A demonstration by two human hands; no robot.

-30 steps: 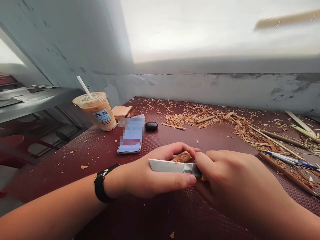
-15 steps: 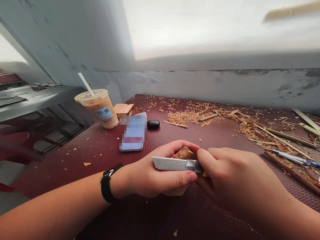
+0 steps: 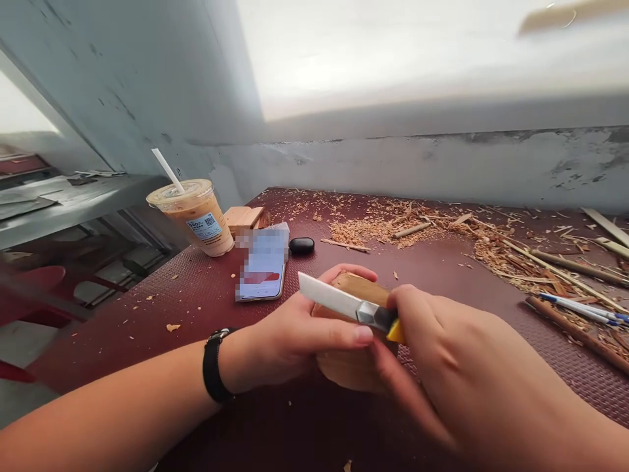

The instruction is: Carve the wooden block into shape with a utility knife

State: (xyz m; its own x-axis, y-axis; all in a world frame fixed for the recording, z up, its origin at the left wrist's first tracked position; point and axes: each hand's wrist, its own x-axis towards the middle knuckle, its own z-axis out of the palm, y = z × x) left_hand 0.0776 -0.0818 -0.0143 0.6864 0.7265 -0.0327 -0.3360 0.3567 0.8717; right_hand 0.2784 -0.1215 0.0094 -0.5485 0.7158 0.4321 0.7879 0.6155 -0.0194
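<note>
My left hand point(image 3: 295, 334), with a black watch point(image 3: 216, 364) on its wrist, is closed round a block of light brown wood point(image 3: 351, 370). Part of the block is hidden behind the fingers and the blade. A utility knife point(image 3: 368, 313) with a wide steel blade and a bit of yellow handle is gripped in my right hand point(image 3: 442, 354). Its blade points up and to the left, in front of the wood. Whether the edge touches the wood, I cannot tell. My left thumb lies just below the blade.
On the dark red table point(image 3: 162, 347) stand an iced drink cup point(image 3: 194, 219) with a straw, a phone point(image 3: 263, 265), a black earbud case point(image 3: 301, 246) and wooden blocks point(image 3: 243, 217). Wood shavings point(image 3: 388, 229), sticks point(image 3: 580, 331) and pens point(image 3: 584, 308) lie to the right, by the wall.
The wood has turned in my left hand, so more of its face shows. The knife's blade has tilted, its tip rising. My right hand's lower fingers have opened out slightly.
</note>
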